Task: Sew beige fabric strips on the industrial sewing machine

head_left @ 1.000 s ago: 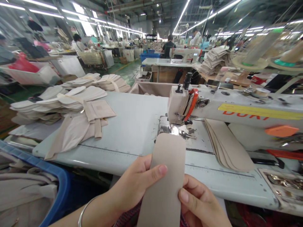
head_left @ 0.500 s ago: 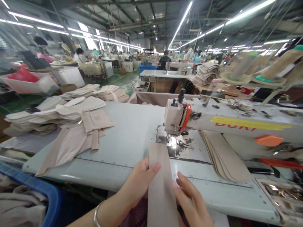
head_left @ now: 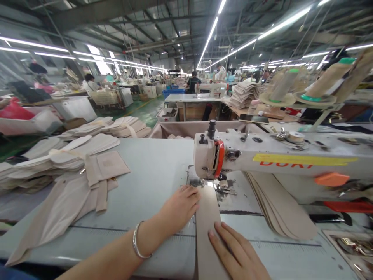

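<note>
A long beige fabric strip [head_left: 208, 225] with a rounded end lies on the sewing machine's table, its far end at the presser foot of the sewing machine [head_left: 204, 157]. Close to the needle area, my left hand [head_left: 182, 206] grips the strip's left edge with bent fingers; the thumb is hidden. My right hand [head_left: 237, 252] rests on the strip's right side nearer to me, fingers stretched out and lying flat. To the right, under the machine arm, sits a small stack of similar beige pieces [head_left: 279, 210].
Bundles of beige pieces [head_left: 84, 149] and a sewn beige fabric piece [head_left: 70, 198] lie at the left. Thread cones [head_left: 329, 79] stand at upper right. A fabric-lined bin [head_left: 175, 128] is behind the table. Metal hardware [head_left: 354, 249] lies at the right edge.
The strip has moved forward to the presser foot. My left hand has shifted from holding it on top to its left edge near the needle; my right hand now lies on it.
</note>
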The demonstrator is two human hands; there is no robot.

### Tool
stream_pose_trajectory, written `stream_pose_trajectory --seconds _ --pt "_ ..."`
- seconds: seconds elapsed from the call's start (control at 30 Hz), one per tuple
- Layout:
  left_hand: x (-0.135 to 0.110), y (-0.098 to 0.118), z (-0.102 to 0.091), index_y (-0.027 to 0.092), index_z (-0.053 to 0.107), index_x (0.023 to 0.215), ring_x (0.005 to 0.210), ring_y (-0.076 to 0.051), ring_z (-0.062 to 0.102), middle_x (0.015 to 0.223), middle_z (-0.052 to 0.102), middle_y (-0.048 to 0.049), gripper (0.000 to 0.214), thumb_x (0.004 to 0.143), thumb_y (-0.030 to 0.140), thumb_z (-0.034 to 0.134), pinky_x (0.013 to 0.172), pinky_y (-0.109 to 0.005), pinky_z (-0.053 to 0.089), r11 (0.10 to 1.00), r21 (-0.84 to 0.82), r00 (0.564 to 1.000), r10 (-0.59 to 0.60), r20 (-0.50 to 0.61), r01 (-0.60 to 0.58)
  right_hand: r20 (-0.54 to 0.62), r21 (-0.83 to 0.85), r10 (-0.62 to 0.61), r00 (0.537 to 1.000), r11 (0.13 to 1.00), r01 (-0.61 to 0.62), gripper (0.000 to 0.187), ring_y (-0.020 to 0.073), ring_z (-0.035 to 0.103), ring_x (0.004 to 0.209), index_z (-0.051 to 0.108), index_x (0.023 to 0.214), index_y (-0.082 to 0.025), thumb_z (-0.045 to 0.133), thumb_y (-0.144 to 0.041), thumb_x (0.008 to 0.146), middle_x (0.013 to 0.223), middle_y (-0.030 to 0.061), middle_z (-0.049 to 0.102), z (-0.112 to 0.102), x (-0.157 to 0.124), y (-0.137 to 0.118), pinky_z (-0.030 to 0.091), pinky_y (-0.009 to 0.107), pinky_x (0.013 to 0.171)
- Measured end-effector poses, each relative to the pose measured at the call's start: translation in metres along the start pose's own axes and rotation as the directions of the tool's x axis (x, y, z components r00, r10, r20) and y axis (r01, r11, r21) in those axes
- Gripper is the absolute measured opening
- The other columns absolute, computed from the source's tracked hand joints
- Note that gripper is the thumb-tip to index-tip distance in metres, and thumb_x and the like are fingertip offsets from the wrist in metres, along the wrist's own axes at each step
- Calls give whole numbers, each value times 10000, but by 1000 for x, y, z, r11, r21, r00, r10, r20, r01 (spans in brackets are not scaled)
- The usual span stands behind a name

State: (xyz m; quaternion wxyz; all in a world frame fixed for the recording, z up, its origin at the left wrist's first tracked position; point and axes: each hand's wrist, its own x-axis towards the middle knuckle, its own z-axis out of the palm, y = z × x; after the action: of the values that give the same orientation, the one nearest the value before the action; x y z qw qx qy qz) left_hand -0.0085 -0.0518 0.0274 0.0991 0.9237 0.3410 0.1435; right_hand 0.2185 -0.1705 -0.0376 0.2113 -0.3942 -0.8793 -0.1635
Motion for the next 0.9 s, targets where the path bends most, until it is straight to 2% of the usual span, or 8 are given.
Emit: stream_pose_trajectory --seconds 0.1,0.23,0.3,0.5,0.57,0.73,0.9 --pt "0 -3 6 150 607 1205 1195 -245 517 1281 591 -107 264 972 201 492 1062 -415 422 1000 -7 999 -22 -26 22 17 -33 0 1000 999 0 471 281 510 1259 505 1411 -161 457 -326 973 1418 118 487 3 5 3 549 348 906" --pt "-2 -11 11 192 540 1317 1297 -259 456 1402 515 -97 358 963 234 512 1108 -447 398 996 -58 996 -65 -64 61 46 -79 -5 999 997 9 461 261 506 1264 504 1411 -162 383 -253 976 1431 120 472 5 16 9 537 315 850" --pt "-3 -13 13 194 524 1338 1326 -263 429 1436 486 -96 380 961 237 510 1123 -458 387 995 -67 996 -75 -55 71 64 -86 -3 998 996 8 463 261 496 1274 503 1413 -163 394 -292 982 1436 126 465 5 18 10 522 300 843" --pt "-2 -10 12 169 517 1342 1336 -263 418 1451 470 -102 393 953 226 507 1147 -470 359 995 -56 996 -87 -36 85 74 -105 -26 997 994 34 553 264 504 1267 501 1416 -158 418 -496 987 1431 143 466 5 18 11 508 284 823" --pt "-2 -9 11 173 522 1336 1334 -264 423 1450 473 -100 391 948 222 512 1148 -471 359 994 -60 995 -91 -42 88 82 -115 -30 996 993 40 564 266 511 1260 505 1414 -158 426 -510 980 1425 143 474 5 18 12 511 286 811" --pt "-2 -8 12 168 523 1334 1329 -263 429 1436 486 -103 399 937 208 523 1148 -461 362 993 -67 993 -99 -58 95 79 -110 -21 997 993 30 505 258 532 1237 502 1416 -170 452 -394 966 1421 124 483 7 18 12 516 293 792" --pt "-1 -10 15 176 522 1336 1326 -264 431 1432 485 -102 401 936 206 514 1144 -455 368 993 -70 993 -101 -65 96 53 -98 -25 998 995 30 546 263 541 1226 518 1402 -153 460 -461 955 1412 134 491 9 18 12 524 292 767"
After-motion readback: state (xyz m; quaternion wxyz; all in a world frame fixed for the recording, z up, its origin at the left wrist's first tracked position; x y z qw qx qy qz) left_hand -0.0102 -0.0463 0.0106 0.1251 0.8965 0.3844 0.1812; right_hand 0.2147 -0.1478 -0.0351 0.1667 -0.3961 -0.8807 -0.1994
